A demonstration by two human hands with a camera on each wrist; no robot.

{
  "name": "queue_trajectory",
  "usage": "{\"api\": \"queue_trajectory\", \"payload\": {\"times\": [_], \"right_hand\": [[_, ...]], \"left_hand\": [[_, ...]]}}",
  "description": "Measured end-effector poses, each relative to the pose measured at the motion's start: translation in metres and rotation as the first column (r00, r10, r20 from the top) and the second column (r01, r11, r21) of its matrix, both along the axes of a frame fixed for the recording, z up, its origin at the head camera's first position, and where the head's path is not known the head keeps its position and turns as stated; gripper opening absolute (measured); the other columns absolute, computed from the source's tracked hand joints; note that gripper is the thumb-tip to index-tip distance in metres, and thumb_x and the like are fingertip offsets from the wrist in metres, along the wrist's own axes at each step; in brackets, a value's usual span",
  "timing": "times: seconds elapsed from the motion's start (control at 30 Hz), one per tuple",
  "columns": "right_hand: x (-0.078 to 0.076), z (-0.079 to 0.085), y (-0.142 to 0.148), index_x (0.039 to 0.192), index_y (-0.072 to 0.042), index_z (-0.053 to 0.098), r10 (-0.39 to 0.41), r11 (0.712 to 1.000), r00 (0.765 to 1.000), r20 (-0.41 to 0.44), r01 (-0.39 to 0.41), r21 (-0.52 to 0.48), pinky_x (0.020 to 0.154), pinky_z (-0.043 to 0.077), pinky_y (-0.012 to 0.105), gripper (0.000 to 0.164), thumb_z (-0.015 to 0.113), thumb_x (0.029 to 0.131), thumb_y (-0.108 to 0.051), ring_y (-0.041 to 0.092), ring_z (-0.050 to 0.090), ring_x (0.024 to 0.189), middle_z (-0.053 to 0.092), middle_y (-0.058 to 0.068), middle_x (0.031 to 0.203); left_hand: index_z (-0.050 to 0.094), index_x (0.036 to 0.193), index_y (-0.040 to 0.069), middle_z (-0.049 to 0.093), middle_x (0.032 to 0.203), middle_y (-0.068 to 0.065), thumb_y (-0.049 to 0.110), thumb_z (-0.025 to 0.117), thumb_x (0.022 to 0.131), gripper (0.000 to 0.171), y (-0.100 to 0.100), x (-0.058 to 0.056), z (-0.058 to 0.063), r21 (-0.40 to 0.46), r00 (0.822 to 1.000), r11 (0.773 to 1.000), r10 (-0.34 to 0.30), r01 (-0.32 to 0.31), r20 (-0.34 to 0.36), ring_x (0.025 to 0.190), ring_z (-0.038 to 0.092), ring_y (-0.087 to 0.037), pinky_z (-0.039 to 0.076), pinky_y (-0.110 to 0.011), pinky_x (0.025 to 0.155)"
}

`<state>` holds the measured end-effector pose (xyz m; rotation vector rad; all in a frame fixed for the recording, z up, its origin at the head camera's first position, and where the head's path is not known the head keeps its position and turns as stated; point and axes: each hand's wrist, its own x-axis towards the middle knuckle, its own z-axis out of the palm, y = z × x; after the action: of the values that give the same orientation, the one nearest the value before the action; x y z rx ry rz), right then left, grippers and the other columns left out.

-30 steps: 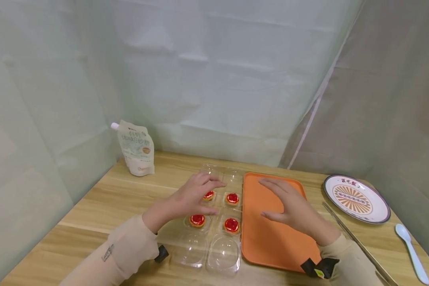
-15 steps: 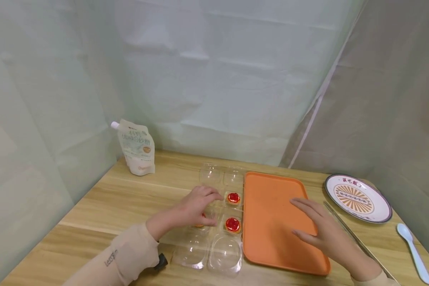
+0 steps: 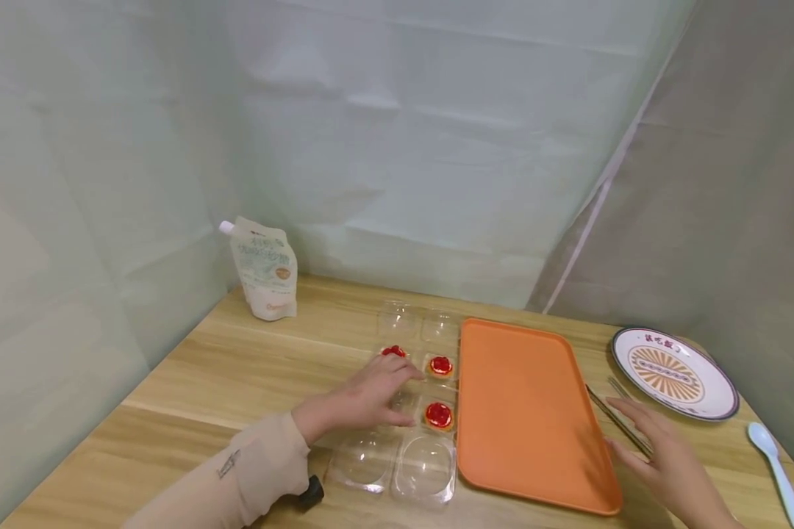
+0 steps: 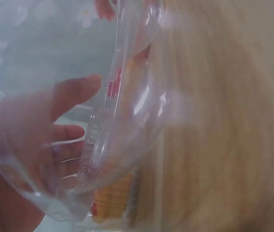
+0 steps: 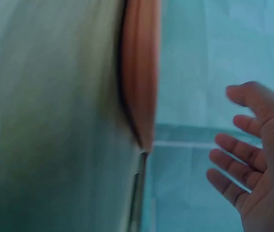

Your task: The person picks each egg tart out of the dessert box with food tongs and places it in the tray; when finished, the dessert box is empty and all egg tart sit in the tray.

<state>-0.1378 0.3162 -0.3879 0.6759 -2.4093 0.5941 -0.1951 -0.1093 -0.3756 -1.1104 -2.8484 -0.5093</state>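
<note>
At the far left stands a pale pouch [image 3: 266,272] with a white cap, wooden tabletop [image 3: 238,356] stretching between it and my left hand [image 3: 370,397]. That hand hangs over the left column of clear containers [image 3: 426,470], fingers loosely bent, thumb well apart from them, pinching nothing that I can see; whether it touches the plastic I cannot tell. From my head I see three red-topped tarts: the far-left tart [image 3: 393,351] partly behind my fingers, the far-right tart [image 3: 440,365] and the near-right tart [image 3: 439,416] just right of my fingertips. My left wrist's view adds a curved clear wall before my hand and, low down, a tart's ridged yellow crust [image 4: 111,198], which my head view does not show side-on.

The containers' right edge lies just beside the orange tray [image 3: 529,411], whose flat floor leaves broad room between my hands. Past its right rim run thin metal sticks [image 3: 612,415], partly behind my right hand [image 3: 664,459]. My right wrist shows its fingers spread and holding nothing, apart from the tray's edge. Farther right are the patterned plate [image 3: 675,373] and, nearer, the pale blue spoon [image 3: 777,466].
</note>
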Motion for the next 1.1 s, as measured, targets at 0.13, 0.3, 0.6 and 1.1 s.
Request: {"api": "queue_trajectory", "payload": {"times": [0.13, 0.3, 0.6, 1.1], "right_hand": [[0.000, -0.010, 0.012, 0.122, -0.001, 0.061, -0.038, 0.997, 0.999, 0.022, 0.040, -0.073, 0.087, 0.030, -0.006, 0.056, 0.078, 0.069, 0.006, -0.024, 0.036, 0.114, 0.045, -0.031, 0.129], [0.000, -0.021, 0.026, 0.122, 0.001, 0.060, -0.151, 0.986, 0.988, 0.043, 0.154, -0.065, 0.094, 0.019, -0.008, 0.050, 0.077, 0.075, -0.002, -0.028, 0.027, 0.115, 0.062, 0.006, 0.122], [0.002, -0.035, 0.049, 0.119, -0.001, 0.061, -0.303, 0.952, 0.947, 0.104, 0.305, -0.003, 0.098, 0.016, -0.004, 0.051, 0.081, 0.073, -0.012, 0.016, 0.045, 0.105, 0.062, 0.021, 0.111], [0.001, -0.033, 0.066, 0.121, 0.006, 0.054, -0.416, 0.909, 0.873, 0.255, 0.396, 0.130, 0.076, 0.042, 0.059, 0.062, 0.080, 0.075, -0.026, 0.045, 0.052, 0.096, 0.056, 0.031, 0.105]], "left_hand": [[0.053, 0.134, 0.012, 0.057, 0.132, -0.002, 0.045, 0.075, 0.078, 0.069, 0.002, -0.004, -0.003, 0.002, 1.000, 1.000, -0.010, 0.010, -0.005, 0.126, 0.048, -0.020, 0.033, -0.045, 0.115], [0.052, 0.135, 0.011, 0.056, 0.132, -0.002, 0.046, 0.075, 0.078, 0.071, 0.002, -0.006, -0.008, 0.007, 1.000, 1.000, -0.005, 0.005, 0.015, 0.126, 0.048, -0.021, 0.032, -0.047, 0.115], [0.051, 0.137, 0.010, 0.056, 0.132, -0.004, 0.049, 0.072, 0.079, 0.073, 0.003, -0.004, -0.016, 0.004, 1.000, 1.000, 0.005, -0.005, 0.024, 0.125, 0.048, -0.022, 0.031, -0.047, 0.115], [0.051, 0.138, 0.011, 0.055, 0.134, -0.005, 0.049, 0.071, 0.080, 0.072, 0.000, -0.010, -0.022, 0.006, 1.000, 1.000, 0.003, -0.004, 0.022, 0.127, 0.047, -0.022, 0.036, -0.044, 0.112]]}}
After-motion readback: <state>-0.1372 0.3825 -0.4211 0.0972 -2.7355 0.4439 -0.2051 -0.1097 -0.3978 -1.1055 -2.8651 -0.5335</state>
